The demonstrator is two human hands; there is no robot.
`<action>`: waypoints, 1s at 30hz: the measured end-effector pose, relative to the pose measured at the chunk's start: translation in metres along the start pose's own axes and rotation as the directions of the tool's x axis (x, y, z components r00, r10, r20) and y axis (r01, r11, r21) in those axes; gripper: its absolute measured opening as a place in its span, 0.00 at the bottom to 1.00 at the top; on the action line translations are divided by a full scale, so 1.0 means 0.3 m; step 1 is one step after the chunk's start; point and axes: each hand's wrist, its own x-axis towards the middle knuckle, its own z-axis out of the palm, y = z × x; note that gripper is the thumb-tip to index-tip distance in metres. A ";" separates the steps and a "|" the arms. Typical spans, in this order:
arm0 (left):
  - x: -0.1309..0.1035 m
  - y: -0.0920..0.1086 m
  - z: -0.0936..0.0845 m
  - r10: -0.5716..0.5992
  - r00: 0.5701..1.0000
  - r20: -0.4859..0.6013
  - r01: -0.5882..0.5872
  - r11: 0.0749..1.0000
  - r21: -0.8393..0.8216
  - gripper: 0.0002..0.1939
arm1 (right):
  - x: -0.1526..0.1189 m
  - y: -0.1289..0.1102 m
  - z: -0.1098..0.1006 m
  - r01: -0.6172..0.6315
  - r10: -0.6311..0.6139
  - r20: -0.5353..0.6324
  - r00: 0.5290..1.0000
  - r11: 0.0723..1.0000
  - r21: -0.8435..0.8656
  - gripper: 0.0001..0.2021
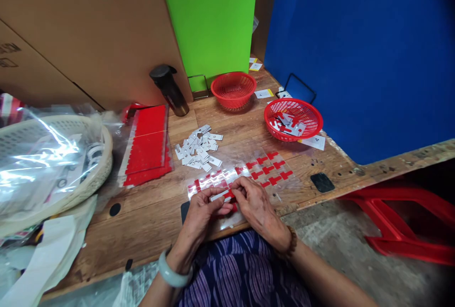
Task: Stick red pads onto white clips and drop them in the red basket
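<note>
Near the table's front edge, my left hand [202, 212] pinches a small white card tag [219, 196] between thumb and fingers. My right hand [256, 205] is closed at the tag's right end, its fingertips on a small red sticker [229, 194] that meets the tag. Both hands are over a clear sheet [227, 224] bearing rows of red T-shaped stickers [267, 170]. Just beyond the sheet lies a loose pile of white printed tags [199, 148]. The fingers partly cover the tag and sticker.
A red basket [293, 103] at the right holds tags with red parts; another red basket [233, 86] stands behind. Left are red sheets [147, 139], a dark tumbler [169, 90] and a large white basket [103, 165] with plastic bags. Green [213, 18] and blue panels [362, 60] stand behind.
</note>
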 end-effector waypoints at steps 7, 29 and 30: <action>0.010 -0.008 -0.007 -0.016 1.000 -0.017 0.016 1.000 -0.014 0.14 | 0.006 0.023 0.022 -0.019 0.019 -0.010 1.000 0.996 0.085 0.07; -0.017 0.004 0.014 0.050 0.999 -0.001 -0.050 0.996 0.071 0.21 | 0.018 0.018 0.000 -0.408 0.215 0.364 0.906 0.668 0.622 0.10; -0.019 0.006 0.016 0.051 0.999 0.002 -0.051 0.996 0.079 0.21 | 0.019 0.020 0.001 -0.423 0.216 0.378 0.900 0.641 0.640 0.10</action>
